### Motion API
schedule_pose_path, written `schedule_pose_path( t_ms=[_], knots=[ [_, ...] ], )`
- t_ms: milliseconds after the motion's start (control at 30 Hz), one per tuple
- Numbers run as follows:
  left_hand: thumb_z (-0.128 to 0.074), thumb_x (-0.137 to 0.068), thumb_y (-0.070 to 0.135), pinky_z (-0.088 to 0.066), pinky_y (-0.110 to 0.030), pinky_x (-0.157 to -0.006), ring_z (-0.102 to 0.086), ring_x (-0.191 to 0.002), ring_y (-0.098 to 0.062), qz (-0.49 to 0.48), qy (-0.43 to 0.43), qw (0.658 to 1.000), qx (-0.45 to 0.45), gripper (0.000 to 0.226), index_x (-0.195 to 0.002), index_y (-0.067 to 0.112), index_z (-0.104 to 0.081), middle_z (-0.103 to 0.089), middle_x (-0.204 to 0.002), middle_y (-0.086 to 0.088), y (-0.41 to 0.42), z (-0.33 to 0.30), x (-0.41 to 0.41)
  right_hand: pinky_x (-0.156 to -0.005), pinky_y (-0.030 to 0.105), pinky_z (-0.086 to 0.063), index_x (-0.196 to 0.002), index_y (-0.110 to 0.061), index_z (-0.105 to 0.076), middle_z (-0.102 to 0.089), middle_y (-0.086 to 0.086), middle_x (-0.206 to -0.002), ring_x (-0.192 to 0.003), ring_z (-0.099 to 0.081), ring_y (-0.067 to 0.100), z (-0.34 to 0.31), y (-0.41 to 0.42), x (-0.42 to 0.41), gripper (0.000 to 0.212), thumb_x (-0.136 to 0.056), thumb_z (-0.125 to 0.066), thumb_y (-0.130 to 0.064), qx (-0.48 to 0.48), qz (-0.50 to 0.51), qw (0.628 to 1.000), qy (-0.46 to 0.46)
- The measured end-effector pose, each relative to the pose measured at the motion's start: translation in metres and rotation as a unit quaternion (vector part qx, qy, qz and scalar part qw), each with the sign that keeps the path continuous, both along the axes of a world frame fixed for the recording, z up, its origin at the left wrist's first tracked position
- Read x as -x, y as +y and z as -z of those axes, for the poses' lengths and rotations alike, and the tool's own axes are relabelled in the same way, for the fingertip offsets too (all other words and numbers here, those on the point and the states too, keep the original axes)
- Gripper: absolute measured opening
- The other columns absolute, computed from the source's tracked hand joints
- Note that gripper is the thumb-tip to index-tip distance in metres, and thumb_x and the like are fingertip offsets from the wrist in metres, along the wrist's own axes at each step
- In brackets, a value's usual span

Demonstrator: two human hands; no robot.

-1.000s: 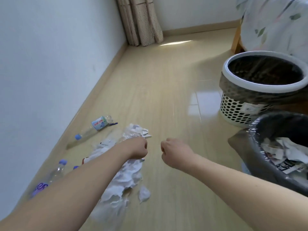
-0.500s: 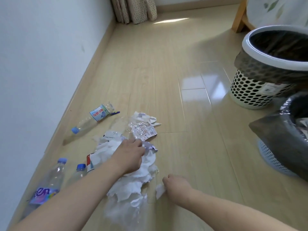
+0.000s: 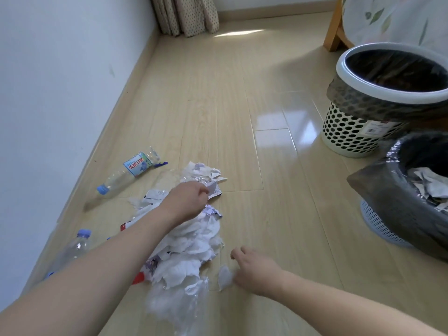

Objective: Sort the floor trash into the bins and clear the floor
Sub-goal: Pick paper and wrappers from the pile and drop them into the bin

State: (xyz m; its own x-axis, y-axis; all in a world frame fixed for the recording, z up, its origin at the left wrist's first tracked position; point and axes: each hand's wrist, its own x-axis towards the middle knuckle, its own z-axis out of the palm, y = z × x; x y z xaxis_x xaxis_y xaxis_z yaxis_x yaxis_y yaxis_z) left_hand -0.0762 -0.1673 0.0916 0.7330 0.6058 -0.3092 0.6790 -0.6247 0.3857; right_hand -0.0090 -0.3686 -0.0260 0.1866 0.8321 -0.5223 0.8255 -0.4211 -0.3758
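1. Two clear plastic bottles lie along the wall: a blue-capped bottle (image 3: pixel 72 248) nearest the camera and a labelled bottle (image 3: pixel 128 174) farther up. Both look empty, light and apt to roll; the waist seems the surest hold.
2. The left hand (image 3: pixel 186 202) reaches over a heap of torn paper (image 3: pixel 191 248) on the wooden floor (image 3: pixel 254 93), fingers curled and apparently pinching a printed scrap (image 3: pixel 213 189) at the heap's far end.
3. The heap is white, crumpled and limp. It would likely compress when gathered from its edges.
4. A crinkled clear plastic film (image 3: pixel 179 304) trails from its near end.
5. The right hand (image 3: pixel 254 267) pinches a small white shred (image 3: pixel 225 275) just beside the heap.
6. A perforated cream bin (image 3: pixel 351 134) stands well apart at right, a dark-lined bin (image 3: pixel 388 202) with paper nearer.
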Motion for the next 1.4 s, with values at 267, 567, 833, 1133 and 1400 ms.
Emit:
schedule_pose_path(
  t_ms=[267, 567, 833, 1133, 1400],
  knots=[
    [-0.060, -0.084, 0.000, -0.047, -0.023, -0.058, -0.055, -0.064, -0.013, -0.166, -0.165, 0.960, 0.156, 0.020, -0.099, 0.013, -0.064, -0.060, -0.078, 0.000, -0.011, -0.036, 0.035, -0.081, 0.039, -0.044, -0.118, -0.005, -0.051, -0.053, 0.017, -0.120, -0.108, -0.056, 0.035, 0.003, 0.011, 0.013, 0.025, -0.096, -0.041, -0.013, 0.041, -0.130, 0.990, -0.044],
    [-0.055, -0.088, 0.006, -0.049, -0.026, -0.054, -0.056, -0.069, -0.024, -0.115, 0.071, 0.979, 0.151, 0.010, -0.088, 0.006, -0.065, -0.061, -0.082, -0.012, -0.019, -0.034, 0.005, -0.071, 0.029, -0.038, -0.097, -0.010, -0.053, -0.060, 0.009, -0.103, -0.085, -0.050, 0.027, -0.105, 0.044, -0.084, 0.020, -0.099, -0.041, -0.026, 0.085, -0.067, 0.993, -0.040],
    [-0.056, -0.083, 0.018, -0.039, -0.022, -0.053, -0.053, -0.065, -0.021, -0.047, 0.021, 0.994, 0.094, 0.015, -0.081, 0.007, -0.065, -0.062, -0.069, -0.006, -0.066, -0.057, -0.093, -0.060, 0.028, -0.044, -0.086, -0.007, -0.059, -0.064, 0.007, -0.077, -0.064, -0.054, 0.023, -0.186, -0.015, -0.210, 0.017, -0.092, -0.048, -0.019, 0.074, 0.144, 0.987, 0.000],
    [-0.051, -0.089, 0.001, -0.057, -0.038, -0.060, -0.059, -0.065, -0.028, -0.040, -0.210, 0.911, 0.351, 0.009, -0.093, 0.003, -0.060, -0.055, -0.088, -0.015, -0.219, -0.081, -0.275, -0.048, 0.025, -0.042, -0.080, -0.002, -0.058, -0.061, 0.011, -0.069, -0.050, -0.052, 0.021, -0.208, -0.138, -0.315, 0.023, -0.096, -0.045, -0.011, 0.086, 0.391, 0.911, -0.103],
    [-0.042, -0.092, 0.001, -0.056, -0.035, -0.063, -0.061, -0.070, -0.026, -0.064, -0.183, 0.931, 0.308, 0.018, -0.094, 0.004, -0.060, -0.061, -0.090, -0.014, -0.197, -0.066, -0.275, -0.097, 0.044, -0.046, -0.126, -0.010, -0.052, -0.056, 0.014, -0.125, -0.114, -0.053, 0.034, -0.210, -0.107, -0.327, 0.042, -0.086, -0.057, -0.024, 0.016, 0.340, 0.914, -0.223]
  ],
)
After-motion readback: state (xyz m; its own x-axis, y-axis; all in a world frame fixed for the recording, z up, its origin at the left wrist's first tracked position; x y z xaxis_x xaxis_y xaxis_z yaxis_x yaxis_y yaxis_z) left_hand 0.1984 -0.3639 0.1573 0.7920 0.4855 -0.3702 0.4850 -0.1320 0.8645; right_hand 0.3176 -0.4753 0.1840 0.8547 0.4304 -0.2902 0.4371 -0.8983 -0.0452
